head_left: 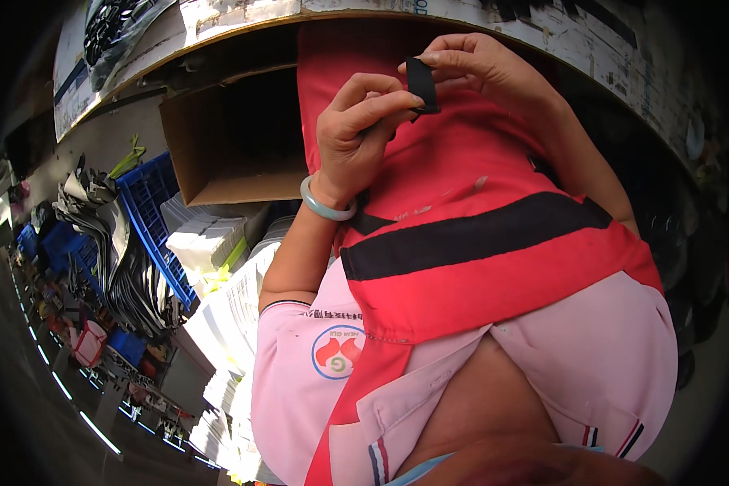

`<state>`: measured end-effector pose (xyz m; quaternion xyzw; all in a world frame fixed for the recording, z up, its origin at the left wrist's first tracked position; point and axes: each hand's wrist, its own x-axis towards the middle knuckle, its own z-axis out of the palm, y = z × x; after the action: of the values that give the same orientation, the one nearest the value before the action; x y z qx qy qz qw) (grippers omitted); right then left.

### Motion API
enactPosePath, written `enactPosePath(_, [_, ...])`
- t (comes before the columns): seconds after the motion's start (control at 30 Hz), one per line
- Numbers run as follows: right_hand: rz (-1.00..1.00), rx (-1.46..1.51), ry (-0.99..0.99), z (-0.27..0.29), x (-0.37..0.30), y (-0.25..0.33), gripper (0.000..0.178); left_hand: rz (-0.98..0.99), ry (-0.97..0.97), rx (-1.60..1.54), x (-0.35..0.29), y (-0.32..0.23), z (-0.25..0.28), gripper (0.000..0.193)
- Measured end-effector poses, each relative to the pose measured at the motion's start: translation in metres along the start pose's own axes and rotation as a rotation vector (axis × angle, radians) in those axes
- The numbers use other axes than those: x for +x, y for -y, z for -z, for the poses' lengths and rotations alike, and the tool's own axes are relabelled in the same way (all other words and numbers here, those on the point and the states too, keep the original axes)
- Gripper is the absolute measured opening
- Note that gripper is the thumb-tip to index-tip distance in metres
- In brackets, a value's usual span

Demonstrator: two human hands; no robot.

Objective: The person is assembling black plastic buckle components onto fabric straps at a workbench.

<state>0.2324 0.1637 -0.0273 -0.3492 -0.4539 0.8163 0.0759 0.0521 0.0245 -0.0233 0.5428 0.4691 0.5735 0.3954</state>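
A short, flat black strip (420, 84) is stretched between my two hands above my red apron (470, 166). My left hand (363, 130), with a pale bangle (326, 202) round its wrist, pinches the strip's lower end between thumb and fingers. At the upper end, my right hand (488, 68) has its thumb and fingertips closed on the same strip. The strip looks like fabric or webbing, but its exact kind cannot be made out. Part of each end is hidden by my fingers.
The worktable's edge (243, 39) curves across the top, just beyond my hands. A clear bag (125, 36) of black pieces lies on it. Left of me stand an open cardboard box (243, 190), a blue crate (155, 215), stacked white sheets (206, 243) and bundled dark strips (130, 275).
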Motion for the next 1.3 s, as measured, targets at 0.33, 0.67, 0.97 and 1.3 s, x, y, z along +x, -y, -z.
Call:
enactPosePath(0.33, [-0.134,0.649,0.491,-0.004,0.003,-0.032,0.024,-0.074,-0.011,0.006,0.000,-0.013,0.000,0.020])
enactPosePath(0.67, [0.040,0.275,0.116,-0.005,-0.001,-0.005,0.015,-0.079,-0.052,0.167,-0.010,-0.007,0.010,0.024])
enactPosePath(0.97, [0.151,0.156,0.141,-0.006,0.005,-0.014,0.013,0.031,0.026,0.044,-0.013,-0.010,0.006,0.023])
enactPosePath(1.3, [0.260,0.001,0.047,-0.011,0.005,-0.012,0.017,-0.031,-0.044,0.099,-0.014,-0.010,0.001,0.022])
